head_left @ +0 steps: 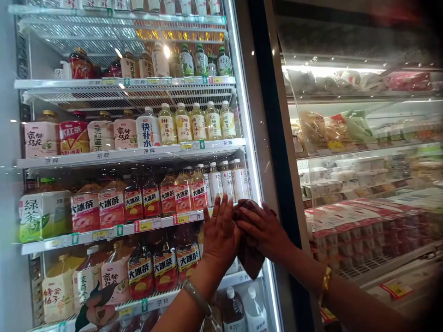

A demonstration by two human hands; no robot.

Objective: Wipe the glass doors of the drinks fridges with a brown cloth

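Observation:
My left hand (218,233) lies with fingers stretched upward against the glass door of a lit drinks fridge, a grey bangle on its wrist. Right beside it, my right hand (263,230) presses a dark reddish-brown cloth (252,258) to the glass near the door's right edge. Part of the cloth hangs below the fingers, and some of it bunches above them. The left hand's edge meets the cloth. Behind the glass stand white-labelled bottles (238,180) and red-labelled iced tea bottles (200,189) on shelves.
A bright light strip (247,106) runs down the fridge's right side, next to a dark frame (273,138). To the right, an open chilled display (360,152) holds bagged goods and packs of cups (356,230). A sticker (98,309) shows low on the glass.

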